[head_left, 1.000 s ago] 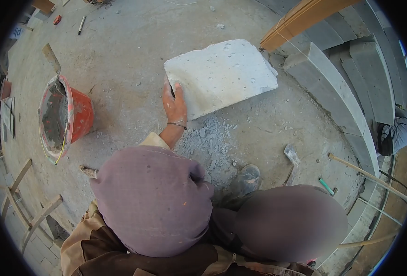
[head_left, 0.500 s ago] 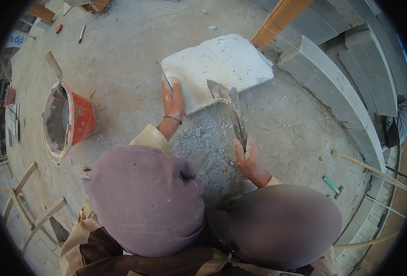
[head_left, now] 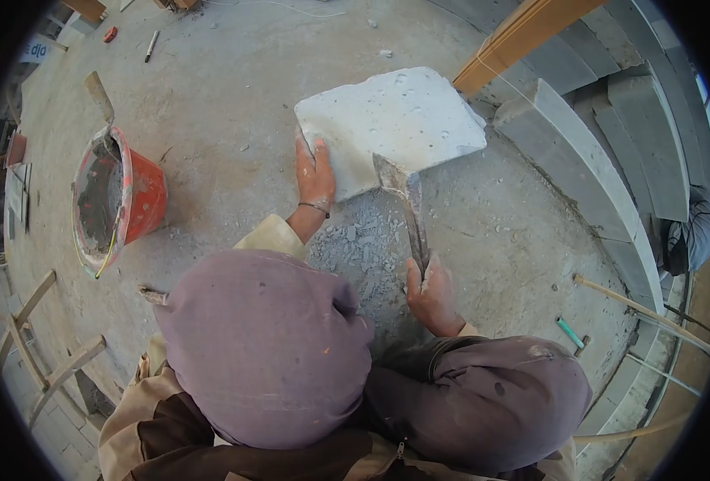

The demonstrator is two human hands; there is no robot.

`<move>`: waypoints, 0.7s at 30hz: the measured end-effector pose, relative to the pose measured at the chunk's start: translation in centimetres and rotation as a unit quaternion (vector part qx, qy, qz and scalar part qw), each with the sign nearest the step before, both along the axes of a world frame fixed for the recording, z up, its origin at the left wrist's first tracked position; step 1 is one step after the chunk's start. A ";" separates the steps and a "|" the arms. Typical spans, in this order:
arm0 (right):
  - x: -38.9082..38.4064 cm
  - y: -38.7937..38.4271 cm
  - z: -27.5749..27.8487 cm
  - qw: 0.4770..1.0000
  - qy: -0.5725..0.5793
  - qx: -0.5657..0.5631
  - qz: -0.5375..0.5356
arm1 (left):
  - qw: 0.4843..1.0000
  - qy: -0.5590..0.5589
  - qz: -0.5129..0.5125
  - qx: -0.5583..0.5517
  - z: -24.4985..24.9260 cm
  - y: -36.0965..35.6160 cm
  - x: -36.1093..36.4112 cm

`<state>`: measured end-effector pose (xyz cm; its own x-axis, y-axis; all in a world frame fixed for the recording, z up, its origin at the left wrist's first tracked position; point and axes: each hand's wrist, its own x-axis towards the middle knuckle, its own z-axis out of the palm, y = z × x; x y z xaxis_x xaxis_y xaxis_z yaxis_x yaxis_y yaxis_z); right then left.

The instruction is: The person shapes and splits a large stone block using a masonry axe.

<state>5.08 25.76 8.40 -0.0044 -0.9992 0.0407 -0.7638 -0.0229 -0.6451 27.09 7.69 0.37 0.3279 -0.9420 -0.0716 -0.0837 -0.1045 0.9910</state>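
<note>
A pale, rough-edged aerated concrete block (head_left: 395,120) lies on the dusty floor in front of me. My left hand (head_left: 315,178) holds its left edge, fingers stretched along the side and thumb toward the top face. In my right hand (head_left: 432,297) is the handle of a metal hatchet (head_left: 413,220), worn and caked with dust. The hatchet's blade meets the block's near edge, where grey chips (head_left: 363,247) are scattered on the floor below.
To the left stands a red bucket (head_left: 145,196) of grey mortar with a trowel (head_left: 100,98) in it. Curved grey block walls (head_left: 579,172) and a wooden post (head_left: 515,44) bound the right. A green-handled hammer (head_left: 570,333) lies at the lower right; wooden poles (head_left: 643,309) are near it.
The view has shifted slightly, so most things sit a little differently in the picture. The hatchet has turned and dropped against the block's near edge. My left hand keeps its place on the block.
</note>
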 end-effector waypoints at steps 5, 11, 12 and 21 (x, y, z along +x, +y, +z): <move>0.9 -2.5 1.3 0.994 -0.051 0.099 -0.002 | 1.000 -0.009 0.017 0.014 -0.4 0.2 -0.2; 2.0 -4.0 1.9 0.994 -0.056 0.098 0.002 | 1.000 -0.010 0.000 0.004 -0.7 0.2 0.1; 2.3 -4.6 2.0 0.993 -0.069 0.090 0.008 | 1.000 -0.016 -0.002 0.001 -1.2 0.0 0.1; 5.1 -9.6 1.6 0.998 -0.051 0.041 0.010 | 0.999 -0.032 0.000 0.011 -0.9 0.0 0.1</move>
<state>10.22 16.17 10.04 0.0164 -0.9990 -0.0409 -0.6934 0.0182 -0.7203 27.19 7.73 -0.57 0.3334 -0.9401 -0.0715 -0.1475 -0.1269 0.9809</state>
